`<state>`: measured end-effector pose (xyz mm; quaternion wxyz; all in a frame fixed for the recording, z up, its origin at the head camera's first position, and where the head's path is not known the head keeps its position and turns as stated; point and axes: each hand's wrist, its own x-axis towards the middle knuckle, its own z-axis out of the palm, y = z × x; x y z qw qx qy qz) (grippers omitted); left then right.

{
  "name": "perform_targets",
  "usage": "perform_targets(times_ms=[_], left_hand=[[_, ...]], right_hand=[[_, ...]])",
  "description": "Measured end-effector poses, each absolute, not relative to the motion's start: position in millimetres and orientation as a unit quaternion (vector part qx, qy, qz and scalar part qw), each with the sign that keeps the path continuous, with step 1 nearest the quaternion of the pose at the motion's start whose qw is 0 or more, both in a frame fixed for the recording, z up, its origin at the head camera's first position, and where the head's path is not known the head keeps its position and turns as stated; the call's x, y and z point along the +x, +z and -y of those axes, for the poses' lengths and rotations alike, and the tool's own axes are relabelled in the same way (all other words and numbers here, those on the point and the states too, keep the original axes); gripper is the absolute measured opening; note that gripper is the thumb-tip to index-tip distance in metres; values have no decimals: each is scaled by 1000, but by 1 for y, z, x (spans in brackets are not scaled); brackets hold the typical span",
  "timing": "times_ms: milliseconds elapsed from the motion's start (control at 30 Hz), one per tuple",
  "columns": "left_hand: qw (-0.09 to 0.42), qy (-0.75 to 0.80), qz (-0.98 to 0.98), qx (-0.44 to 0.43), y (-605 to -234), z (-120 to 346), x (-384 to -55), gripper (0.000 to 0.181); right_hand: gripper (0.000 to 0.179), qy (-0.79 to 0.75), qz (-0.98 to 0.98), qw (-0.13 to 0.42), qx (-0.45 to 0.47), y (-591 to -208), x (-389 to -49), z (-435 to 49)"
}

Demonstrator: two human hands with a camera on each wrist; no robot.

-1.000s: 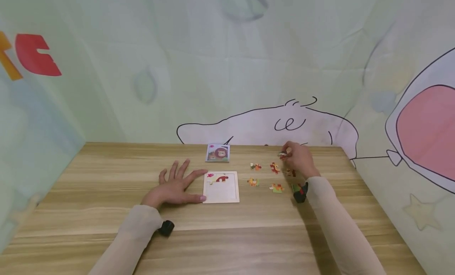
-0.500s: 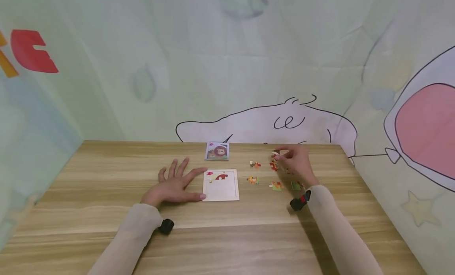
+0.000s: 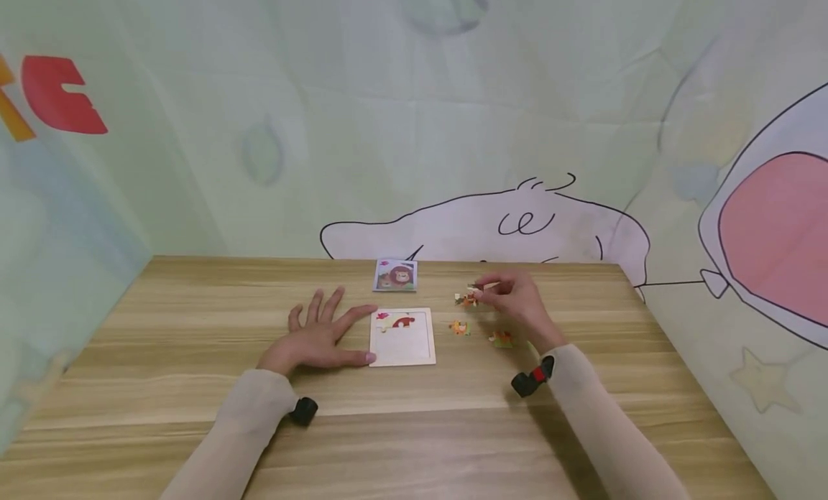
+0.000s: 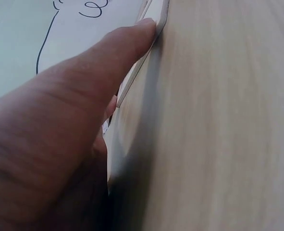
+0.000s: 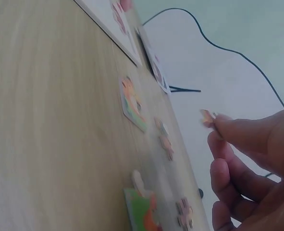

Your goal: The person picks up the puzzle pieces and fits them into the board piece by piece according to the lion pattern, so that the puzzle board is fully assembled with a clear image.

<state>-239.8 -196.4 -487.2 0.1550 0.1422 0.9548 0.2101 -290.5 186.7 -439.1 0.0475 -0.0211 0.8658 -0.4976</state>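
Note:
A puzzle piece [image 5: 207,118] is pinched between the thumb and index finger of my right hand [image 3: 517,302], raised above the table in the right wrist view. Beneath and near that hand lie loose puzzle pieces, among them an orange-and-yellow one [image 3: 461,328] and a green-and-orange one [image 3: 501,339]. My left hand [image 3: 313,344] rests on the table with its fingers spread. Its thumb and index finger touch the left edge of a pale square puzzle tray [image 3: 404,350]. A few joined pieces [image 3: 402,322] sit along the tray's top. My right hand hides some loose pieces in the head view.
Behind the tray lies a square picture card [image 3: 395,275] showing a lion. The wood-grain table [image 3: 414,442] ends at a printed cloth backdrop [image 3: 362,141]. A black wrist camera [image 3: 530,381] hangs below the right forearm, close to the tabletop.
My right hand has moved left from the back right of the loose pieces, carrying the pinched puzzle piece toward the tray. The left hand and the tray stay where they were.

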Motion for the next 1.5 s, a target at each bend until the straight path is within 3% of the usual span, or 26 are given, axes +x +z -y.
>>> perform_targets(times_ms=[1500], left_hand=[[166, 204, -955, 136, -486, 196, -241, 105]], right_hand=[[11, -406, -906, 110, -45, -449, -280, -94]])
